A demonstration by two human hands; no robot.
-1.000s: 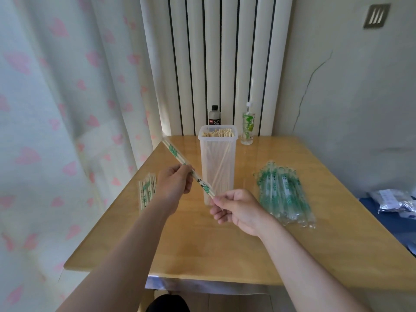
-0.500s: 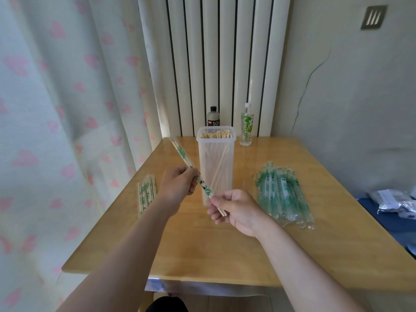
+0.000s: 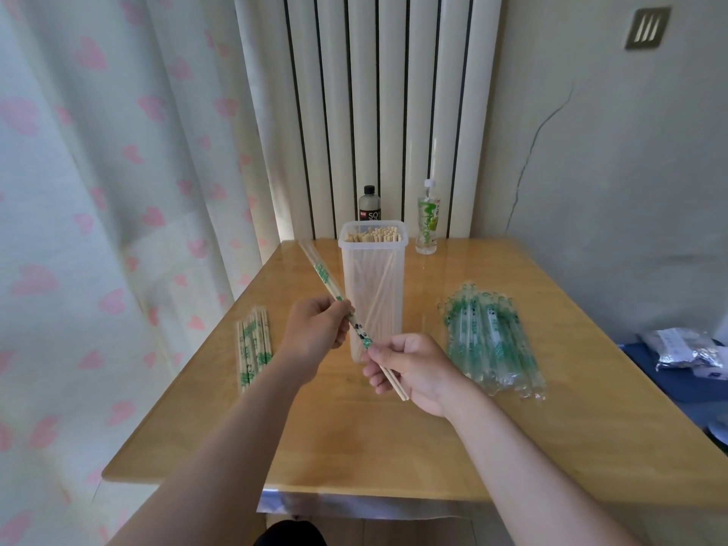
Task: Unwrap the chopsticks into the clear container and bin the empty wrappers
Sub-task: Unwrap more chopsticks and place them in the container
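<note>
Above the table, in front of the clear container, I hold one wrapped pair of chopsticks slanting up to the left. My left hand grips the green-printed wrapper near its middle. My right hand pinches the lower end, where the bare wooden tips stick out of the wrapper. The container stands upright, packed with bare chopsticks. A small pile of wrapped chopsticks lies at the table's left edge. A heap of clear green wrappers, seemingly empty, lies to the right.
The wooden table stands against a white radiator. A dark bottle and a green-labelled bottle stand at its back edge. A heart-patterned curtain hangs at the left. A plastic bag lies on a blue surface at the right.
The bare wooden tips have come further out of the wrapper below my right hand. The pair has tilted steeper, and both hands have drawn slightly closer together.
</note>
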